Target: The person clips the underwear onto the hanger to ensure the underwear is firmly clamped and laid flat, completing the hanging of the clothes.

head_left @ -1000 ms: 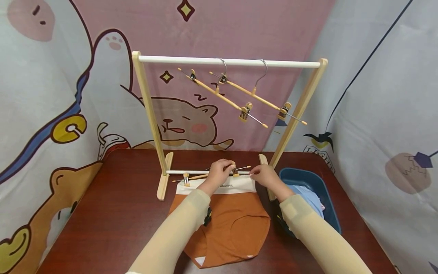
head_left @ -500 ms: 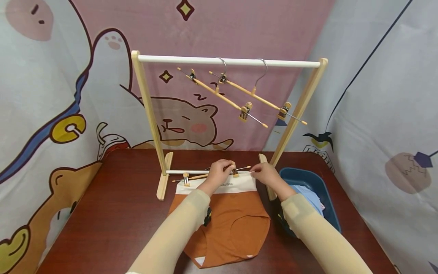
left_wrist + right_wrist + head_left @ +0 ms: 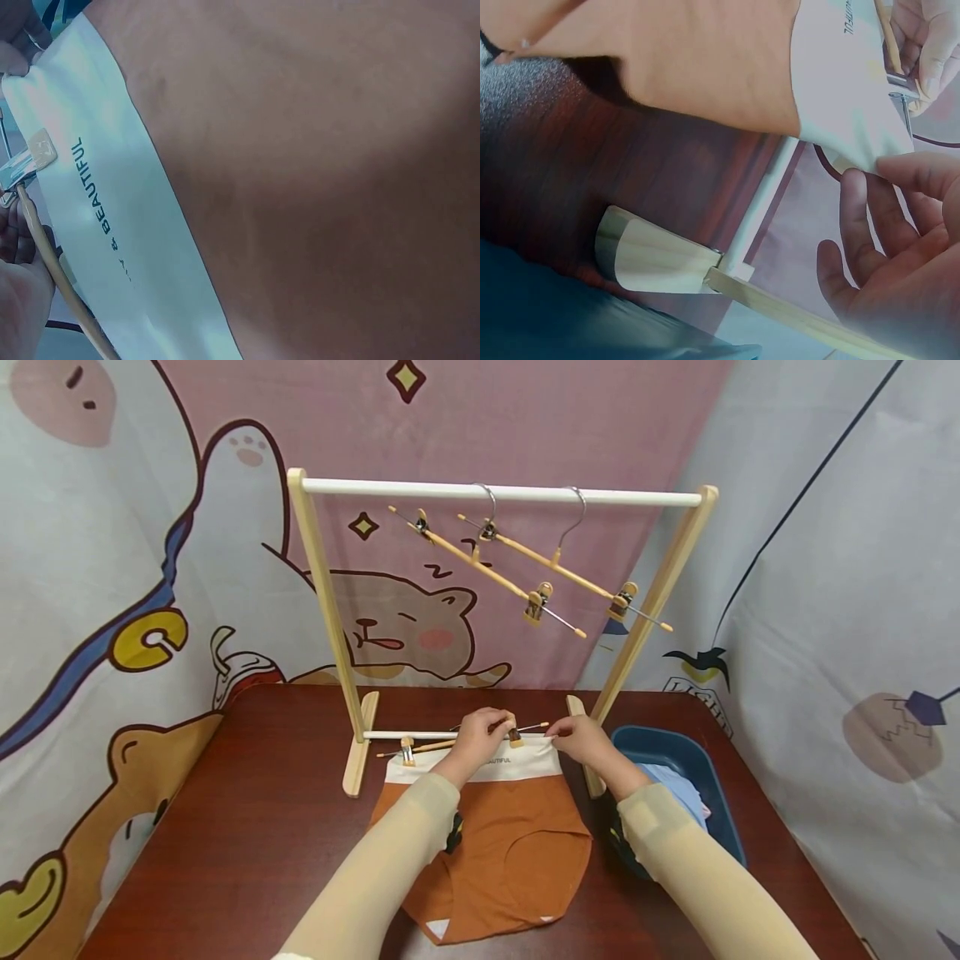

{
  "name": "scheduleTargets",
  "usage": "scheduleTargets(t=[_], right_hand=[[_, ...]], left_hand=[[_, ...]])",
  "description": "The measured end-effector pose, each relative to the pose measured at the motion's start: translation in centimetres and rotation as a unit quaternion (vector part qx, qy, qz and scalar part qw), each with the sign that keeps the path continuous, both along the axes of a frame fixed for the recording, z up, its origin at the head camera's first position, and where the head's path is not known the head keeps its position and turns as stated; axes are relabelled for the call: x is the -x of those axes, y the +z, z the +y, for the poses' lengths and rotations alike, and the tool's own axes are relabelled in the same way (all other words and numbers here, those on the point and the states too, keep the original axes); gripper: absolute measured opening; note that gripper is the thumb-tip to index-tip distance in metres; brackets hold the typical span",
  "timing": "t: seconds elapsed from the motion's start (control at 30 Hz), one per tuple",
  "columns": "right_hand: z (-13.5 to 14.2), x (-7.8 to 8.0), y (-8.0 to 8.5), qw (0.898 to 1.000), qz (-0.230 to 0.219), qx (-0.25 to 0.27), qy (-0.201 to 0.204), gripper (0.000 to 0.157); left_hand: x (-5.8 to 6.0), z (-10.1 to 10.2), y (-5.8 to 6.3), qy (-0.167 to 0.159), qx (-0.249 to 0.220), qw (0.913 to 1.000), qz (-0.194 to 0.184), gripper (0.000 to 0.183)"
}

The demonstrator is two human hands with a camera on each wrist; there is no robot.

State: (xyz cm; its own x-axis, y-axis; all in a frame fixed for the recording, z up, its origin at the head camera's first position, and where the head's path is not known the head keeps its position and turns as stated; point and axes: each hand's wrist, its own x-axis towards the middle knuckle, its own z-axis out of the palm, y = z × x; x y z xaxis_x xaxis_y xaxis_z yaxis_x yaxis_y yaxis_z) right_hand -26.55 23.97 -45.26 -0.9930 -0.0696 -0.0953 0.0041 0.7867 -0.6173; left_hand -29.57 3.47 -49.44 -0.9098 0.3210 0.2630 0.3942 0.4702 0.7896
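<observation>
Orange-brown briefs [image 3: 517, 852] with a white printed waistband [image 3: 536, 766] lie flat on the table, waistband toward the rack. Along the waistband runs a wooden clip hanger [image 3: 435, 747]; its left clip [image 3: 408, 752] sits on the band's left part. My left hand [image 3: 477, 742] pinches the hanger's right clip [image 3: 515, 737], whose jaw lies over the band in the left wrist view. With thumb and forefinger my right hand [image 3: 587, 747] pinches the waistband's right corner, its other fingers loosely curled in the right wrist view. My left hand hides the hanger's middle.
A wooden rack [image 3: 339, 635] with a white top rail [image 3: 420, 489] stands behind the briefs. Two similar clip hangers [image 3: 487, 572] [image 3: 577, 579] hang from it. At the right is a blue basin [image 3: 723, 810] holding light-blue cloth [image 3: 678, 789]. Printed curtains enclose the table [image 3: 247, 827].
The waistband's right corner has shifted very slightly upward with my right hand. My left hand stays at the clip, and the wrist covers a little more of the print.
</observation>
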Motion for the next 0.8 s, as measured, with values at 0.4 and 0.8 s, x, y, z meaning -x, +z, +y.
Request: scheduleTargets(t=[0.4, 0.8], right_hand=[[0.29, -0.01, 0.11, 0.998, 0.014, 0.040, -0.037, 0.023], [0.47, 0.16, 0.44, 0.998, 0.006, 0.043, -0.045, 0.026]], left_hand=[[-0.18, 0.06, 0.29, -0.008, 0.000, 0.9999, -0.013, 0.032], [-0.17, 0.08, 0.35, -0.002, 0.013, 0.9997, -0.019, 0.034]])
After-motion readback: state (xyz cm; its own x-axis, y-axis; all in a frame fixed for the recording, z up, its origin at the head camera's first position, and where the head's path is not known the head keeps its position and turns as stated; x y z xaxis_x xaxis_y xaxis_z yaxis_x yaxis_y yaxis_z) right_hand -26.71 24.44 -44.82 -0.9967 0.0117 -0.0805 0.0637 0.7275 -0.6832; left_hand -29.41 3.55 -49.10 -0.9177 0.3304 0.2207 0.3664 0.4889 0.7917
